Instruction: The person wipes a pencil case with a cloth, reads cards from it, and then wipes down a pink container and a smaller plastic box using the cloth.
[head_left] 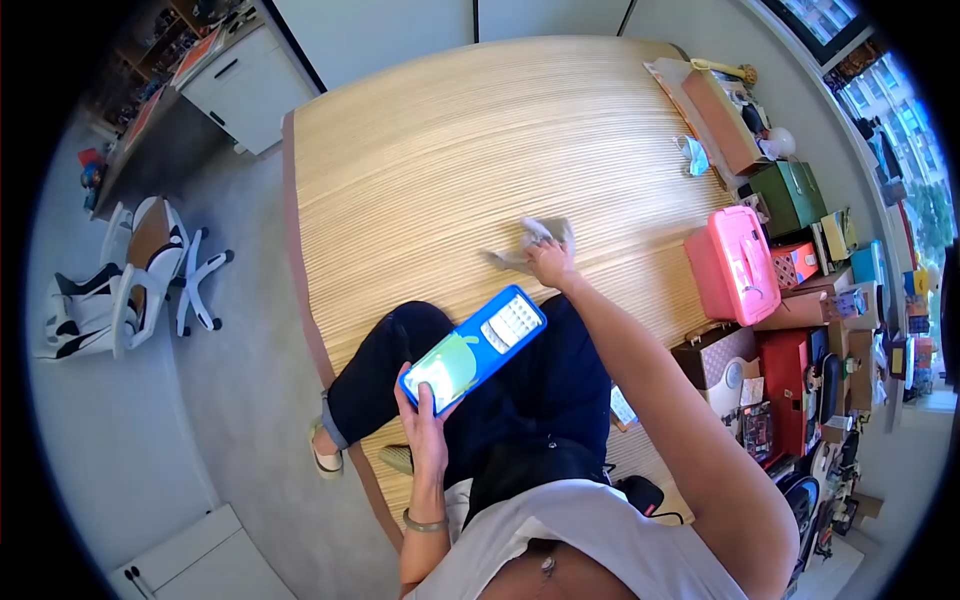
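Note:
My left hand (pixel 428 430) grips the lower end of a long blue box (pixel 478 345), its thumb on the top face. That face has a light green and white print at one end and a white panel with small rows of marks at the other. The box is tilted above my crossed legs. My right hand (pixel 548 262) reaches forward with its fingers closed on a crumpled grey cloth (pixel 560 232), which rests on the straw mat (pixel 440 170). Part of the cloth spreads out to the left of the fingers.
A pink lidded box (pixel 735 268) stands on the mat's right side, near a green box (pixel 787 195) and a red box (pixel 785 390). A blue face mask (pixel 695 156) lies farther back. Left of the mat's edge, a white chair (pixel 150 265) stands on the floor.

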